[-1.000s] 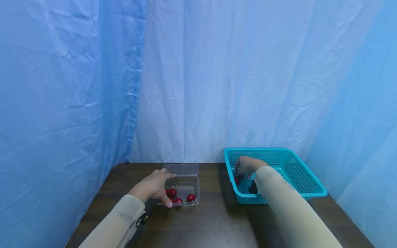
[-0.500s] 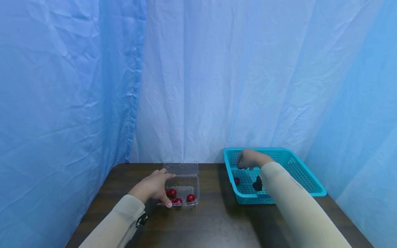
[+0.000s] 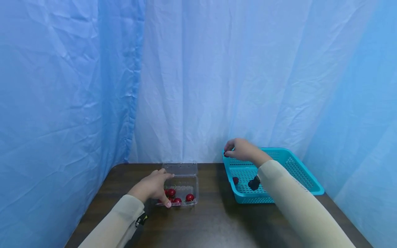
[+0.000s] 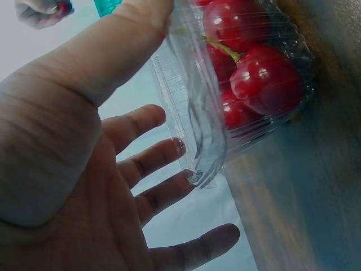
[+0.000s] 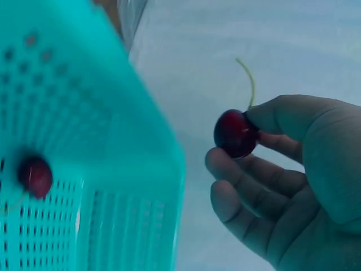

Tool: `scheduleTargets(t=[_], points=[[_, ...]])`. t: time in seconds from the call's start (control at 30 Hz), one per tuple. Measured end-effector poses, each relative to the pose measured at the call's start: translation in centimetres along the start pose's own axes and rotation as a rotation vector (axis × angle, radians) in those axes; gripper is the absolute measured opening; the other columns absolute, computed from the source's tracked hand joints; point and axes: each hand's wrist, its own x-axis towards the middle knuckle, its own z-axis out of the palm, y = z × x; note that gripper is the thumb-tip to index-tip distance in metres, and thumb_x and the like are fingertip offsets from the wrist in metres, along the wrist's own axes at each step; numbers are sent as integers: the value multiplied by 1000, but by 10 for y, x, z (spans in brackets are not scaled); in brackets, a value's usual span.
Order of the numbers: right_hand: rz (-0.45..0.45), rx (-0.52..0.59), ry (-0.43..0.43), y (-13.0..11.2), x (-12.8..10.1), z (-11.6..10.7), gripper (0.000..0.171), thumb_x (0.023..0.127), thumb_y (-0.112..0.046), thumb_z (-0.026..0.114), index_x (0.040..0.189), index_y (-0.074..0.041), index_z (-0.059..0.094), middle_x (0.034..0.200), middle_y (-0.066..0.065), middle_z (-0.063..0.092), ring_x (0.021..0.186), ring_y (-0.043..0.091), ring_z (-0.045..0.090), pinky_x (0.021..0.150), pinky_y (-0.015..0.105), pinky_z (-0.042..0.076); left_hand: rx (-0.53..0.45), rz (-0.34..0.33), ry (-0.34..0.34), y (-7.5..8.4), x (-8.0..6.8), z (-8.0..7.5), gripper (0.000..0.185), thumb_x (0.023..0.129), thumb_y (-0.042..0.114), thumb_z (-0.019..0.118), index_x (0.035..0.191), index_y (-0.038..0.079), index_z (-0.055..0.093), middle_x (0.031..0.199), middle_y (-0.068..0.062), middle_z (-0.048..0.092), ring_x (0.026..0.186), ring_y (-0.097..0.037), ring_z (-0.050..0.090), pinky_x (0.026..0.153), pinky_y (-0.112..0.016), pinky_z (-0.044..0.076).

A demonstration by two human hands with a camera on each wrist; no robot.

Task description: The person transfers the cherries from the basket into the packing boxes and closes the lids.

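Observation:
My right hand (image 3: 243,150) pinches a dark red cherry (image 5: 236,134) by thumb and fingertips, its green stem sticking up. It is over the back left corner of a turquoise plastic basket (image 3: 305,175). Another cherry (image 3: 235,180) lies inside that basket, near its left wall. On the left, my left hand (image 3: 151,186) holds a clear plastic clamshell box (image 3: 196,189) by its left side, thumb at the front rim and fingers reaching toward the back. Several red cherries (image 4: 268,79) sit in the box. The hand hides part of them in the head view.
The box's clear lid (image 3: 181,168) lies folded back behind it. Box and basket stand apart on a dark wooden table (image 3: 211,220). Pale blue curtains (image 3: 186,86) hang behind and at both sides. A black device (image 3: 254,183) is at the right wrist.
My right hand has risen from inside the basket and moved back and left with a cherry to the rim. The other cherry stays in the basket. My left hand keeps its place on the box.

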Motion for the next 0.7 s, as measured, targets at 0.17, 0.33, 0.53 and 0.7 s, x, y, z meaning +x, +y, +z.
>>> scheduleTargets(t=[0.17, 0.33, 0.53, 0.7], points=[[-91, -18, 41, -34, 0, 18, 11, 107, -25, 80, 114, -16, 83, 110, 2, 83, 93, 17, 74, 90, 41, 69, -6, 1, 0, 0, 1, -1, 117, 63, 42, 113, 166, 25, 60, 180, -21, 42, 164, -52, 40, 117, -77, 53], [-192, -18, -11, -69, 7, 47, 7, 109, -24, 79, 110, -18, 83, 108, -1, 82, 92, 12, 74, 89, 39, 69, -10, -9, 2, -1, 1, -3, 116, 64, 42, 112, 166, 25, 60, 179, -22, 42, 163, -53, 41, 115, -77, 54], [-318, -75, -130, -103, 13, 83, 10, 110, -19, 77, 108, -18, 87, 103, -5, 83, 90, 7, 75, 85, 32, 68, -7, -18, -4, -5, 3, -1, 117, 61, 45, 112, 165, 25, 61, 177, -21, 45, 160, -49, 45, 115, -76, 55], [-320, -120, -191, -121, 16, 111, 7, 108, -19, 81, 110, -20, 87, 105, -7, 83, 91, 5, 74, 86, 27, 67, 7, -8, -11, -6, 4, -1, 117, 62, 46, 112, 165, 26, 62, 177, -19, 46, 160, -47, 45, 115, -75, 56]])
